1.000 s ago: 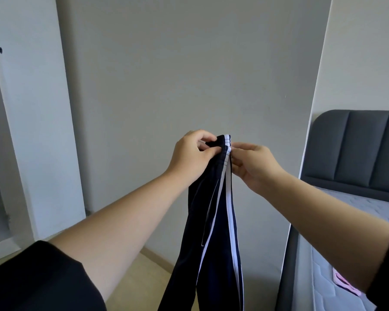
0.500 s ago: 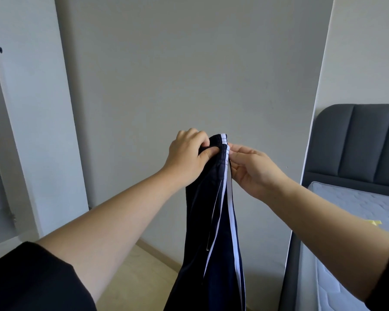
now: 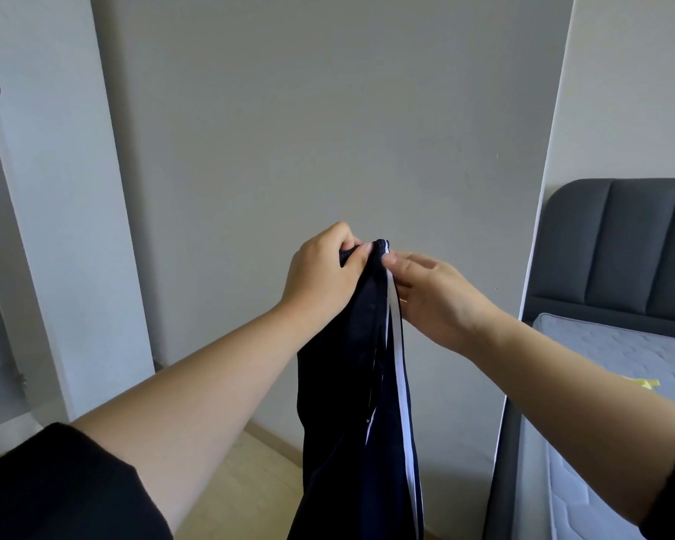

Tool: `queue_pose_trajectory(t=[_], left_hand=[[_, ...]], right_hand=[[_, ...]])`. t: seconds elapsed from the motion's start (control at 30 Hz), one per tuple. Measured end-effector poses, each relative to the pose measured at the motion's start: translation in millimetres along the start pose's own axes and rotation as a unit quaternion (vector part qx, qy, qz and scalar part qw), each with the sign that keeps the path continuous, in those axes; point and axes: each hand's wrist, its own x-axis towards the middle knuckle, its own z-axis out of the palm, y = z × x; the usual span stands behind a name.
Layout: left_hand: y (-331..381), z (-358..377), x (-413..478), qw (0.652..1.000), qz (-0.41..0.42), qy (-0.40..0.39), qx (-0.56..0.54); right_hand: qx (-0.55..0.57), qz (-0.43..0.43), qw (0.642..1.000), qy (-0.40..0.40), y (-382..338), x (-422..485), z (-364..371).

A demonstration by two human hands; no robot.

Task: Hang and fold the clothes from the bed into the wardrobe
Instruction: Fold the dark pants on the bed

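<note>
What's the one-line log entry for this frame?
left hand: grips navy garment top edge | right hand: pinches same edge | navy garment: hangs mid-air | bed: at right

Grey wall (image 3: 328, 111), pale wooden floor (image 3: 242, 481), perhaps yellow tape (image 3: 645, 383) far right.

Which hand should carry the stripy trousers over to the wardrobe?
Probably the left. The left hand grips the top of the trousers with curled fingers and is on the side of the wardrobe; the right hand only pinches the striped edge.
</note>
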Motion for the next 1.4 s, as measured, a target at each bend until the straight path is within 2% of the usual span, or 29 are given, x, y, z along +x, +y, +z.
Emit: queue_pose_trajectory(t=[0.1, 0.17, 0.23, 0.3, 0.4, 0.47, 0.63, 0.7, 0.77, 0.87, 0.93, 1.0, 1.07, 1.17, 1.4], left_hand=[[-1, 4, 8, 1.0, -0.02, -0.008, 0.002], [-5, 3, 18, 0.998, -0.037, -0.043, 0.005], [-13, -3, 37, 0.994, -0.061, -0.086, -0.001], [-24, -13, 59, 0.985, -0.124, -0.118, 0.003], [-30, -30, 83, 0.93, -0.298, -0.19, -0.102], [-31, -33, 97, 0.886, -0.352, -0.232, -0.194], [-26, -28, 129, 0.848, -0.324, -0.243, -0.343], [-22, -28, 139, 0.833, -0.309, -0.228, -0.398], [-19, -28, 149, 0.849, -0.299, -0.184, -0.395], [-10, -26, 160, 0.91, -0.263, -0.112, -0.3], [0, -22, 165, 0.933, -0.232, -0.07, -0.264], [9, -19, 168, 0.94, -0.218, -0.056, -0.258], [15, -19, 167, 0.941, -0.222, -0.094, -0.236], [27, -20, 169, 0.947, -0.209, -0.135, -0.204], [133, -15, 215, 0.969, -0.099, -0.048, -0.219]], right_hand=[[-0.013, -0.015, 0.998, 0.052, 1, 7, -3], [-0.053, -0.024, 0.993, 0.101, 0, 13, -5], [-0.059, -0.03, 0.991, 0.113, -6, 23, -7], [-0.038, -0.038, 0.993, 0.102, -21, 37, -9], [0.01, -0.069, 0.994, 0.08, -54, 61, -13], [0.026, -0.091, 0.994, 0.055, -76, 75, -14], [0.015, -0.101, 0.994, -0.035, -115, 98, -18], [0.0, -0.098, 0.995, -0.033, -124, 104, -24], [-0.036, -0.077, 0.996, 0.007, -128, 108, -30], [-0.112, -0.031, 0.988, 0.102, -133, 110, -35], [-0.095, -0.029, 0.987, 0.129, -137, 112, -38], [-0.029, -0.026, 0.994, 0.103, -142, 109, -39], [-0.034, -0.011, 0.995, 0.094, -146, 100, -38], [-0.087, -0.031, 0.984, 0.153, -156, 85, -42], [-0.127, -0.156, 0.931, 0.305, -251, 42, -38]])
